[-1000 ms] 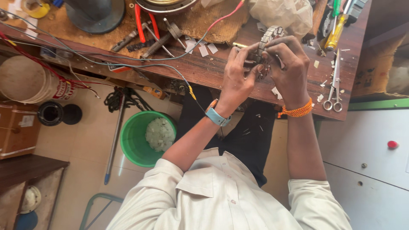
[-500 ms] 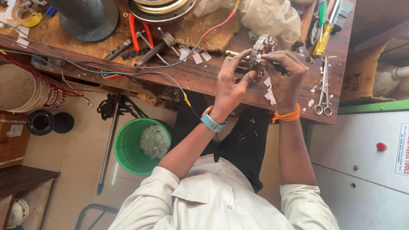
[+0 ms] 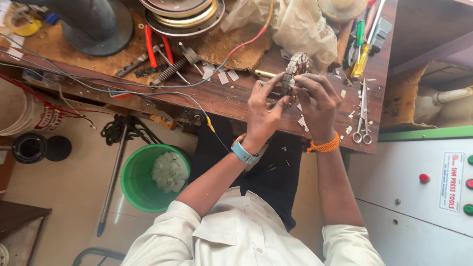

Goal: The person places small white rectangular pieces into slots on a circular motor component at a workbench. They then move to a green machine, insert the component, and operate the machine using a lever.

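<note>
Both hands hold a round slotted metal core [image 3: 296, 65] on edge above the wooden workbench [image 3: 221, 98]. My left hand [image 3: 263, 111], with a blue watch at the wrist, grips its lower left side, fingers stretched up to it. My right hand [image 3: 318, 101], with an orange thread at the wrist, pinches the core from the right. Small white paper strips [image 3: 221, 75] lie on the bench beside the hands.
Scissors [image 3: 363, 118] and screwdrivers [image 3: 362, 51] lie right of the hands, red-handled pliers [image 3: 156, 47] and wires to the left, crumpled plastic [image 3: 295, 24] behind. Below the bench stand a green bucket [image 3: 135, 184] and a white bucket [image 3: 19, 116]. A grey cabinet with buttons [image 3: 419, 197] is at right.
The hands keep hold of the metal core and turn it a little. The view has drifted, so the bench and hands sit slightly lower in the picture.
</note>
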Demonstrator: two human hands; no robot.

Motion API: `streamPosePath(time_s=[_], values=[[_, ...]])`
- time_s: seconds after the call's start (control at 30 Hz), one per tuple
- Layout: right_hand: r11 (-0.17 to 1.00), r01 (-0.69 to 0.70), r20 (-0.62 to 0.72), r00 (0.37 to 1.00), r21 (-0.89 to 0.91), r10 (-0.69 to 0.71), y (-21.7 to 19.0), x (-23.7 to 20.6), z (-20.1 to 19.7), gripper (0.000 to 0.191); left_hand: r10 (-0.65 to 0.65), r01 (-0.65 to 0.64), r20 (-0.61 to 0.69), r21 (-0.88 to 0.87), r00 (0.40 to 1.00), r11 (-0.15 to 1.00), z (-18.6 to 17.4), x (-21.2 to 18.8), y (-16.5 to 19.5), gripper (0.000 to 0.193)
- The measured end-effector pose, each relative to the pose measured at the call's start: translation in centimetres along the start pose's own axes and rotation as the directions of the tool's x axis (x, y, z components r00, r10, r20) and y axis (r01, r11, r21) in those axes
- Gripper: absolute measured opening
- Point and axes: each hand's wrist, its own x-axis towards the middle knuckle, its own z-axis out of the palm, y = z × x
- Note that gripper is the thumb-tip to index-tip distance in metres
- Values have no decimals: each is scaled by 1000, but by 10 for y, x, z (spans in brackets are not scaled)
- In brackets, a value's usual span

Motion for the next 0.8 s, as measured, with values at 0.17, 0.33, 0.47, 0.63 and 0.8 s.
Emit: streamPosePath(time_s=[0.17,0.33,0.47,0.63,0.8], values=[[986,151,54,988,-74,-147,13,4,-4,23,83,-86,29,106,996,991,-4,8,-7,62],[984,164,101,983,-69,-157,14,14,-3,18,15,-22,88,72,996,997,-6,16,-3,60],[969,159,111,984,-189,-140,3,17,1,21,10,-19,70,128,998,992,0,19,0,59],[1000,31,236,971,3,-31,-1,24,-17,22,41,-51,72,144,997,988,-2,11,-3,59],[937,-272,83,962,218,260,2,10,-5,20,75,-74,35,-27,997,997,-3,5,-8,59]])
